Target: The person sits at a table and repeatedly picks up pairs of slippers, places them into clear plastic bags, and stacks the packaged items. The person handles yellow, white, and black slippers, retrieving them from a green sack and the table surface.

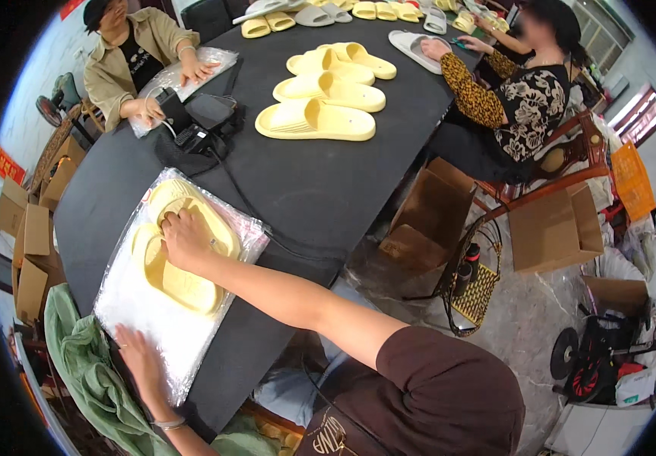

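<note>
A pair of pale yellow slide slippers lies on a stack of clear plastic bags (126, 300) at the left of the dark table. The right slipper (225, 235) and the left slipper (191, 289) lie side by side, slightly overlapped. My right hand (183, 237) reaches across and is closed, its fingers curled at the slippers' straps and partly hidden there. My left hand (141, 361) lies open on the bags' near left edge, fingers stretched out, holding nothing.
Several yellow slippers (316, 120) stand in a row farther up the table (290, 190). Beyond the bags sits a black device with a cable (191, 137). Two people work across the table, one handling a plastic bag (214, 61), the other a whitish slipper (417, 52). Green cloth (77, 342) hangs at left.
</note>
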Motion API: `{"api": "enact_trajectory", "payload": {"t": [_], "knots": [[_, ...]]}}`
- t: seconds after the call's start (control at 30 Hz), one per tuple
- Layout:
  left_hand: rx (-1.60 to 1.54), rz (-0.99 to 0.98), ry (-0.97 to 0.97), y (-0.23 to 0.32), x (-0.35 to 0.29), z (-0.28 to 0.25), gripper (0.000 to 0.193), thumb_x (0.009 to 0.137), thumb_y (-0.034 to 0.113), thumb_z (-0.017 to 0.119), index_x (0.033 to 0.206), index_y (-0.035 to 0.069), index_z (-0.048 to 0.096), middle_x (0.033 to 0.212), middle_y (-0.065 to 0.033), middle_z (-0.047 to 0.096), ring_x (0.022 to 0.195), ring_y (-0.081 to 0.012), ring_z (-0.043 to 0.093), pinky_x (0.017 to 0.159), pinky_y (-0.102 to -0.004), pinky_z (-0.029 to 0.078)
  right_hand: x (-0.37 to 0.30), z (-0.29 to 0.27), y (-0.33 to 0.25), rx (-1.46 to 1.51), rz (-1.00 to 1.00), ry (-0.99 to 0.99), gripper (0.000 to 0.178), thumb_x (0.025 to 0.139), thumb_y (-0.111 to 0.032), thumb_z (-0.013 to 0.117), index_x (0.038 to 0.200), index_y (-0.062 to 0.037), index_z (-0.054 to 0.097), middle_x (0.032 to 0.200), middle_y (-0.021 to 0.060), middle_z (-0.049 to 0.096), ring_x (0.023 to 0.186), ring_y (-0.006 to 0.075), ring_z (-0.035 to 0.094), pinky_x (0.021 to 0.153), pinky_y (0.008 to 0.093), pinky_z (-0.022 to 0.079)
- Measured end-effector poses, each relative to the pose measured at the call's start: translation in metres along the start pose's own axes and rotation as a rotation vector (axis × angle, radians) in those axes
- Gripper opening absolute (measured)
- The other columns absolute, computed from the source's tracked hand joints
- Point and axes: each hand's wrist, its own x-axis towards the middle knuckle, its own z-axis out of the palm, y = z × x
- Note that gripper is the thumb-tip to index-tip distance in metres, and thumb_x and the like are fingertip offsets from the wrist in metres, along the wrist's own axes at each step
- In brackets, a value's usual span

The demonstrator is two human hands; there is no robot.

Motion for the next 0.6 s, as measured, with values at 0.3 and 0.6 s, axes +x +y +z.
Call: {"api": "enact_trajectory", "payload": {"t": [0.3,0.6], "knots": [[0.165,-0.002,0.006,0.012,-0.012,0.012,0.057,0.098,0.037,0.031,0.142,0.001,0.024,0.150,-0.0150,0.020,0.139,-0.0307,0.016,0.110,-0.0444,0.017,0.002,-0.041,-0.032,0.136,-0.221,0.112,0.025,0.077,-0.016,0.063,0.091,0.0047,0.061,0.096,0.0167,0.059,0.094,0.0317,0.049,0.081,0.0393,0.042],[-1.120,0.158,0.068,-0.061,-0.006,0.072,0.052,0.095,0.025,0.037,0.142,0.004,0.027,0.148,-0.0100,0.027,0.136,-0.0241,0.025,0.111,-0.0381,0.020,-0.071,-0.004,-0.080,0.254,-0.358,-0.534,0.032,0.078,-0.021,0.060,0.100,0.0014,0.060,0.108,0.0145,0.058,0.105,0.0312,0.050,0.091,0.0409,0.040]]}}
